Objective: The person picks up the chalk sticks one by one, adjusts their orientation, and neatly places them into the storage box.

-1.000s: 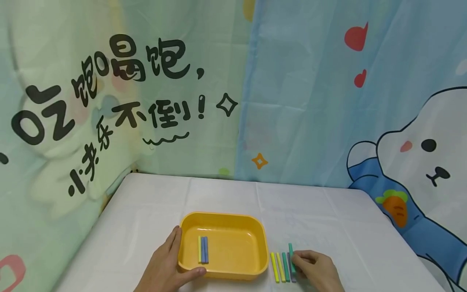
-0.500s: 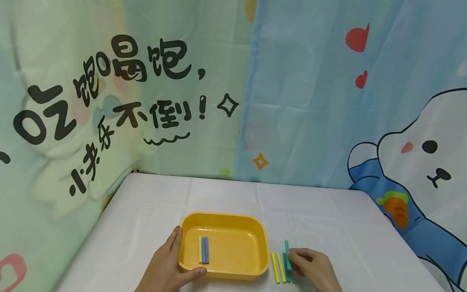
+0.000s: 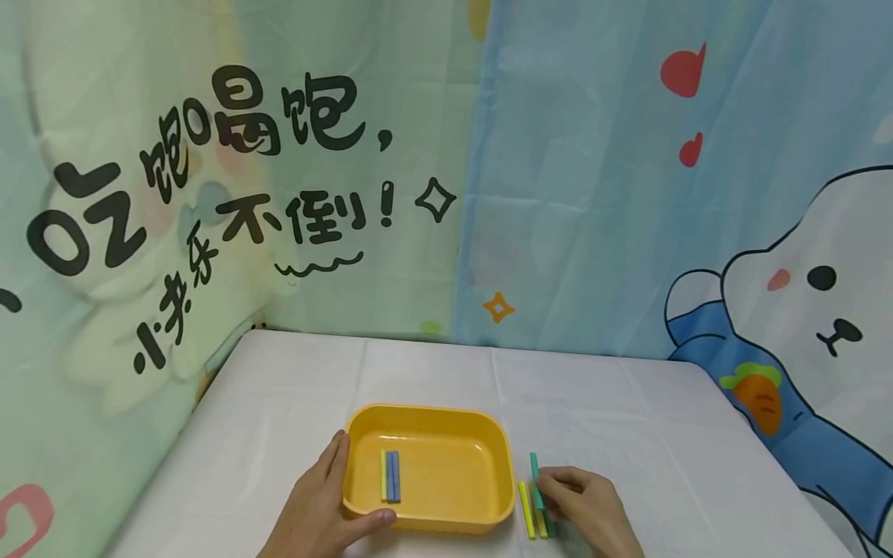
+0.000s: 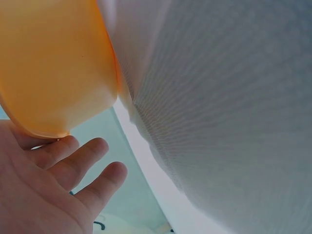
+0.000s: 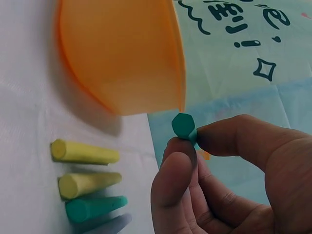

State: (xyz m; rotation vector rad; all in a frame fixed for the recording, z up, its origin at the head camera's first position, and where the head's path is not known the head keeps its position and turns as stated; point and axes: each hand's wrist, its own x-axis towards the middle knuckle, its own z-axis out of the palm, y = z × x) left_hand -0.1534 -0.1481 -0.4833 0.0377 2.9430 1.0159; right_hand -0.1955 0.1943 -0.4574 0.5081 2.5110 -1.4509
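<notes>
My right hand [image 3: 589, 504] pinches a green chalk stick [image 5: 183, 126] between thumb and fingers, at the right of a yellow tray [image 3: 453, 473]. Below it on the cloth lie two yellow chalk sticks [image 5: 83, 152], a green one [image 5: 95, 208] and a greyish-purple one [image 5: 109, 225], side by side; the hand partly hides them in the head view. My left hand [image 3: 314, 504] rests at the tray's near-left corner, its thumb along the front and its fingers against the left side. Inside the tray stand together a yellow chalk stick [image 3: 383, 476] and two blue-purple ones [image 3: 394, 476].
A white cloth covers the table [image 3: 300, 387]. Behind it hangs a printed curtain [image 3: 572, 194] with dark lettering and a cartoon bear.
My right hand has moved left with the green chalk stick, from over the purple stick to over the yellow ones, nearer the tray. The left hand has stayed at the tray.
</notes>
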